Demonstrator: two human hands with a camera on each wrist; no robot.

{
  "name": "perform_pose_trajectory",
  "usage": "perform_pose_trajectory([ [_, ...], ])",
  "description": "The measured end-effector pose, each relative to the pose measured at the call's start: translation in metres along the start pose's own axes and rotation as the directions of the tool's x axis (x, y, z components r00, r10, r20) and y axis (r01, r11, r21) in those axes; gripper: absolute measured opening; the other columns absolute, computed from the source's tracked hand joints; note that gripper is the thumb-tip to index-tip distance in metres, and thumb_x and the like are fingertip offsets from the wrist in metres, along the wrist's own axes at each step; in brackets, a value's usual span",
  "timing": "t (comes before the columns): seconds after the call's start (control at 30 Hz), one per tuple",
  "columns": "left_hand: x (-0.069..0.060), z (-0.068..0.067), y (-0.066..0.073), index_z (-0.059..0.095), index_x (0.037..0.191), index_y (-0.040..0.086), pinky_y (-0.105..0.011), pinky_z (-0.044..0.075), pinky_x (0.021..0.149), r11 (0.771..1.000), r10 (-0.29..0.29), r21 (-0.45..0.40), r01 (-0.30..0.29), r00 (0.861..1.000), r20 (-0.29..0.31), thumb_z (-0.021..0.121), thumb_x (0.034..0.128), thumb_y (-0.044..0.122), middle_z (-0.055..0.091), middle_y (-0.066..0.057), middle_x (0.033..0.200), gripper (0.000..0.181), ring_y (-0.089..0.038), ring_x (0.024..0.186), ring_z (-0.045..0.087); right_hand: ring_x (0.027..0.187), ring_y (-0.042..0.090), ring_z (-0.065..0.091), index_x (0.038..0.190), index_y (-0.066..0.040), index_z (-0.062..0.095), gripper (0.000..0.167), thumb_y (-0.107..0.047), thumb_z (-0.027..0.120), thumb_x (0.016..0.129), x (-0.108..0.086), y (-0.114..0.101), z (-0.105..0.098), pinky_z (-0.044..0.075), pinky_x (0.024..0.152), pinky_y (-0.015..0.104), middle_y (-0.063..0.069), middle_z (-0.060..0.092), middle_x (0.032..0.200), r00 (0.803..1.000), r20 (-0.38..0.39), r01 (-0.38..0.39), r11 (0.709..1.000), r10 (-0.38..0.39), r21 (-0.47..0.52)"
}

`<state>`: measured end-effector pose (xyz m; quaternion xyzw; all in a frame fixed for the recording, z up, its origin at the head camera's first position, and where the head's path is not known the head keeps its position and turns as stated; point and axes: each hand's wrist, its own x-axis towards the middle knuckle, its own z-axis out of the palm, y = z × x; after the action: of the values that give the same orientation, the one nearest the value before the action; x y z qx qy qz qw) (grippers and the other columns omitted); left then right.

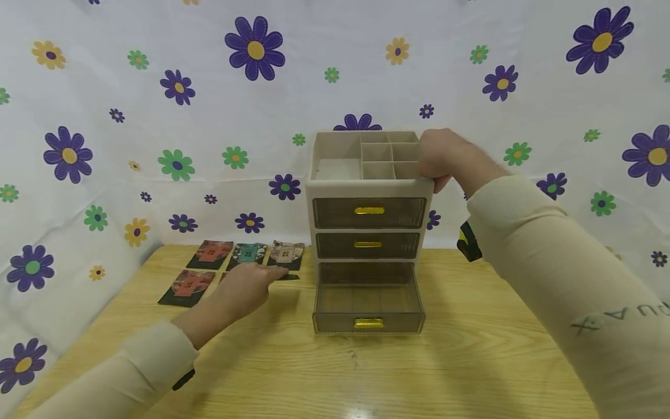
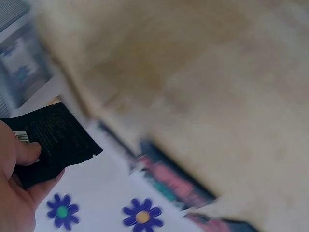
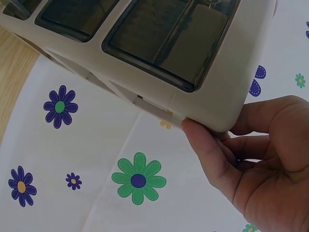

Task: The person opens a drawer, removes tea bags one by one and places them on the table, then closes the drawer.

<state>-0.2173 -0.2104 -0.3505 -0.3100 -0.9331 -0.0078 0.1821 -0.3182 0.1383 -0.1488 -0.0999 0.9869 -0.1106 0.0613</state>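
My left hand (image 1: 246, 289) pinches a small dark packet (image 2: 60, 137) between thumb and fingers. In the left wrist view its printed back shows, with a barcode partly under the thumb; the head view shows only a thin dark edge. To the right stands a beige desktop drawer organizer (image 1: 369, 188) with smoky drawer fronts and gold handles. Its bottom drawer (image 1: 369, 323) is pulled out, and no contents show inside. My right hand (image 1: 445, 156) grips the organizer's top right corner, thumb and fingers on either side of the wall in the right wrist view.
Several flat packets lie at the table's back left, among them a red one (image 1: 187, 287), a teal one (image 1: 248, 254) and a beige one (image 1: 286, 254). The organizer's top has an open divided tray (image 1: 337, 169). A flowered cloth (image 1: 209, 116) hangs behind the wooden table (image 1: 262, 372).
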Motion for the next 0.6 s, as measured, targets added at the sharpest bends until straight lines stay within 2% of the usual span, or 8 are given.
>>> perform_pose_trajectory([
  [0.07, -0.004, 0.01, -0.002, 0.075, 0.112, 0.005, -0.023, 0.05, 0.05, 1.0, 0.026, 0.009, -0.026, 0.999, 0.035, 0.065, 0.0819, -0.015, 0.077, -0.011, 0.101, 0.037, -0.012, 0.055, 0.062, 0.062, 0.023, 0.072, 0.116, 0.012, 0.052, 0.028, -0.002, 0.049, 0.092, 0.0, -0.001, 0.001, 0.06, 0.056, 0.031, 0.027, 0.06, 0.107, 1.0, -0.002, 0.006, 1.0, -0.006, -0.004],
  [0.17, -0.007, 0.021, -0.003, 0.075, 0.111, 0.006, -0.032, 0.06, 0.063, 0.998, 0.055, -0.008, -0.055, 0.993, 0.103, 0.066, 0.0868, -0.009, 0.077, -0.009, 0.103, 0.03, -0.021, 0.072, 0.073, 0.061, 0.022, 0.072, 0.115, 0.011, 0.052, 0.028, -0.003, 0.049, 0.092, 0.0, -0.002, 0.001, 0.06, 0.056, 0.031, 0.026, 0.06, 0.105, 1.0, -0.009, -0.002, 1.0, 0.002, -0.008],
  [0.23, -0.007, 0.026, -0.002, 0.076, 0.11, 0.007, -0.036, 0.061, 0.068, 0.997, 0.063, -0.043, -0.057, 0.987, 0.15, 0.066, 0.0862, -0.01, 0.077, -0.009, 0.1, 0.031, -0.025, 0.081, 0.075, 0.062, 0.022, 0.072, 0.115, 0.011, 0.052, 0.028, -0.005, 0.05, 0.093, -0.001, -0.002, 0.001, 0.06, 0.055, 0.031, 0.026, 0.061, 0.106, 1.0, -0.013, -0.006, 1.0, 0.006, -0.01],
  [0.33, -0.009, 0.031, -0.002, 0.076, 0.111, 0.007, -0.039, 0.061, 0.07, 0.995, 0.053, -0.098, -0.033, 0.976, 0.211, 0.065, 0.0852, -0.013, 0.076, -0.011, 0.102, 0.035, -0.029, 0.084, 0.074, 0.063, 0.024, 0.073, 0.116, 0.012, 0.052, 0.028, -0.005, 0.05, 0.094, -0.001, -0.001, 0.002, 0.06, 0.055, 0.031, 0.028, 0.062, 0.108, 1.0, -0.005, -0.007, 1.0, 0.007, -0.008],
  [0.47, -0.008, 0.034, -0.003, 0.074, 0.115, 0.004, -0.043, 0.061, 0.076, 0.99, 0.043, -0.142, -0.005, 0.962, 0.269, 0.064, 0.0837, -0.015, 0.074, -0.015, 0.112, 0.038, -0.032, 0.093, 0.073, 0.063, 0.025, 0.073, 0.115, 0.013, 0.053, 0.027, -0.004, 0.05, 0.094, -0.001, -0.001, 0.003, 0.059, 0.054, 0.03, 0.03, 0.062, 0.109, 1.0, 0.0, -0.004, 1.0, 0.004, -0.025],
  [0.6, -0.005, 0.035, -0.007, 0.071, 0.12, 0.001, -0.045, 0.059, 0.083, 0.985, 0.01, -0.164, 0.049, 0.941, 0.339, 0.066, 0.0786, -0.014, 0.069, -0.018, 0.123, 0.045, -0.037, 0.104, 0.07, 0.064, 0.025, 0.073, 0.115, 0.012, 0.053, 0.027, -0.005, 0.051, 0.094, -0.001, -0.001, 0.004, 0.059, 0.055, 0.031, 0.029, 0.062, 0.109, 1.0, -0.003, -0.001, 1.0, 0.001, -0.025],
])
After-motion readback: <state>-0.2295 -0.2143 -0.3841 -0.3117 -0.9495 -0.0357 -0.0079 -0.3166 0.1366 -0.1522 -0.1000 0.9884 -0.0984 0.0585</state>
